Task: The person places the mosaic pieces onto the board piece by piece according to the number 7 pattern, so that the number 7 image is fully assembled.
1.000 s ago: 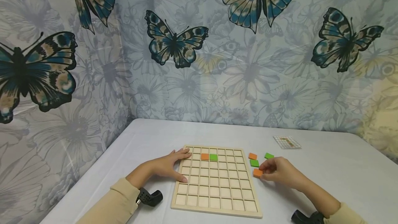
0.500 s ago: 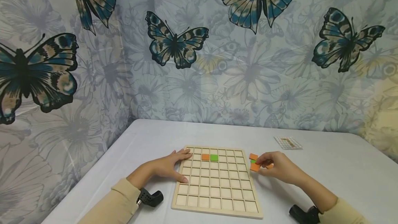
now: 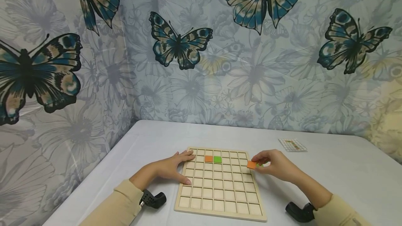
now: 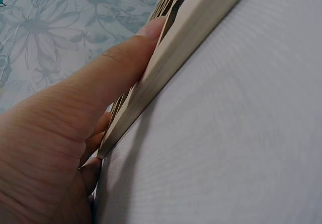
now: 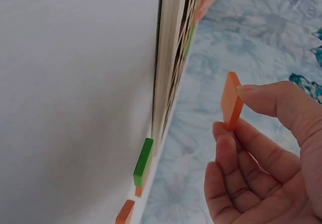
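Note:
My right hand (image 3: 277,163) pinches an orange square tile (image 3: 251,165) between thumb and fingers. In the head view the tile overlaps the right rim of a wooden grid board (image 3: 218,205); the right wrist view shows the tile (image 5: 231,100) raised and tilted. My left hand (image 3: 171,166) rests spread on the board's left edge, its thumb (image 4: 136,50) on the frame. Side by side in the second row from the top sit an orange tile (image 3: 208,158) and a green tile (image 3: 217,159). The other cells in view are bare wood.
Right of the board, loose tiles lie on the white table (image 3: 342,170), partly hidden by my right hand: a green tile (image 5: 143,161) and an orange tile (image 5: 125,214) show in the right wrist view. A small printed grid card (image 3: 292,145) lies at the back right.
My right hand has picked up the near orange tile from beside the board and carried it left and away from me to the board's right rim. My left hand has stayed in place.

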`<state>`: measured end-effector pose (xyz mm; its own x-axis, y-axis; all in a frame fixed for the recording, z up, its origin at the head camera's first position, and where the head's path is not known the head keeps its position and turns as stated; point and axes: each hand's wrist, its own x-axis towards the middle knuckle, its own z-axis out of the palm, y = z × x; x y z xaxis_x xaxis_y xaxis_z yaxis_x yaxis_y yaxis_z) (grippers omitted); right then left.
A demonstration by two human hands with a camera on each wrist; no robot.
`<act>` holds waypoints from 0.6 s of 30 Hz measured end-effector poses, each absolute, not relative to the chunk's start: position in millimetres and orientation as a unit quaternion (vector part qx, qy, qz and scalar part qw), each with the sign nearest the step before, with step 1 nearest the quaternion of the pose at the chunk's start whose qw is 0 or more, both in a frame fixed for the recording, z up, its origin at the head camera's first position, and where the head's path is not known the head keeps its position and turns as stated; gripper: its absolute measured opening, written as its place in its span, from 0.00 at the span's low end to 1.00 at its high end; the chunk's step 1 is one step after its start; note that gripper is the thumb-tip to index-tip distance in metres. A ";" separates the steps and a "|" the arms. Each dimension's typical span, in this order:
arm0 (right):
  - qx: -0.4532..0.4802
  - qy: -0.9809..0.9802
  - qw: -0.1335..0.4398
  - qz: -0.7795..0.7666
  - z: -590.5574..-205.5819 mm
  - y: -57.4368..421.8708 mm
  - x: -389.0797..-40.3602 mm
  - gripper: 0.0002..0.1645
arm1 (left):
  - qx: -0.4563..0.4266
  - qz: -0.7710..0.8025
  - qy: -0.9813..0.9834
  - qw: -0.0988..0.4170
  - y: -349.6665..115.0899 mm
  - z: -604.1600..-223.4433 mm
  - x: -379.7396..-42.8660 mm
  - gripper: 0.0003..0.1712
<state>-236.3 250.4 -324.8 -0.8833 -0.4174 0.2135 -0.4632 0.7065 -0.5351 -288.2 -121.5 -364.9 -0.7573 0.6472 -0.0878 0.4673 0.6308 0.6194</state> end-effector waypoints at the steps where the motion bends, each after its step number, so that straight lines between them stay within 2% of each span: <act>1: 0.242 -0.922 0.038 0.299 -324.8 249.4 -237.2 0.15 | 0.312 0.294 0.890 0.153 -121.4 -365.1 -288.3 0.53; 18: 0.257 -0.919 0.038 0.296 -324.3 233.2 -247.5 0.13 | 0.307 0.289 0.894 0.153 -121.7 -366.5 -289.4 0.53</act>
<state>-247.5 233.2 -324.3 -0.8647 -0.4509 0.2214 -0.4954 0.6926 -0.5243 -289.4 -121.7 -366.5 -0.7644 0.6375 -0.0966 0.4598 0.6439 0.6116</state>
